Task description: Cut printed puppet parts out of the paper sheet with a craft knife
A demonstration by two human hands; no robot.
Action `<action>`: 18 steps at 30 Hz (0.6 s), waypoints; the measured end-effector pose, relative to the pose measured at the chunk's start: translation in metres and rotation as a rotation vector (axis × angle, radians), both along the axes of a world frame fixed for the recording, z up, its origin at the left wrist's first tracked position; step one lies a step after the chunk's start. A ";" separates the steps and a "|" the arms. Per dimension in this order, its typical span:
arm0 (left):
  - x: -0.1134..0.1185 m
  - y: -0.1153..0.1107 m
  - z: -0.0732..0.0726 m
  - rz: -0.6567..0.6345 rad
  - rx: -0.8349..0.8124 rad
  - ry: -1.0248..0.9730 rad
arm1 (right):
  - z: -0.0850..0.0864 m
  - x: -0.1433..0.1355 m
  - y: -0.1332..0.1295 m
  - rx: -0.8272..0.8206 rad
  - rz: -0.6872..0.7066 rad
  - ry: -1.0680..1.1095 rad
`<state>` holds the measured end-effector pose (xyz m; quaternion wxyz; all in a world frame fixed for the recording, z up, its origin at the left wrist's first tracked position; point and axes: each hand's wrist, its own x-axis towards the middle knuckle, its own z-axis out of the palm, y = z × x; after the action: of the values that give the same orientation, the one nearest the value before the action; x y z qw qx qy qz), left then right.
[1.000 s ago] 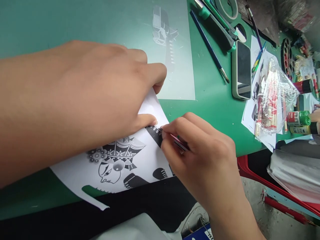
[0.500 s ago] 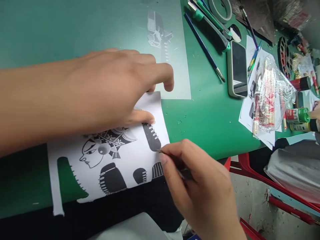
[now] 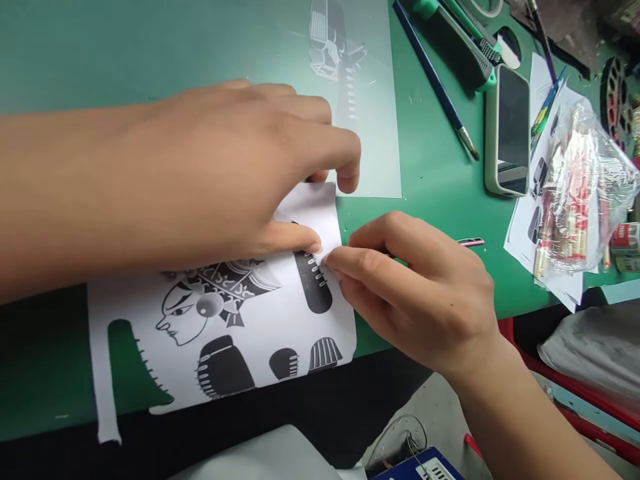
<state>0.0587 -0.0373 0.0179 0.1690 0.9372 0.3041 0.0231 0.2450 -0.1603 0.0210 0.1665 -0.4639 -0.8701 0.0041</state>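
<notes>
No word, brand or number can be read with certainty; at the right edge, a small container (image 3: pixel 627 235) has a red label with pale marks, too small for reading; just below it, the yellowish label of another container (image 3: pixel 628 262) is also not legible; the tubes (image 3: pixel 577 200) inside the clear plastic bag (image 3: pixel 613 157) show red and pale markings, which are blurred; at the bottom, a blue object (image 3: pixel 417 465) carries a white label (image 3: pixel 436 469) with dark marks, and these I cannot read.
</notes>
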 end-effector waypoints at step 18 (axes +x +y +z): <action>-0.009 0.003 -0.008 -0.093 0.024 -0.127 | 0.002 0.003 0.005 -0.004 0.037 0.007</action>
<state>0.0493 -0.0339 0.0099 0.1776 0.9489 0.2487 0.0782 0.2475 -0.1556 0.0229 0.1687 -0.4478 -0.8780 0.0106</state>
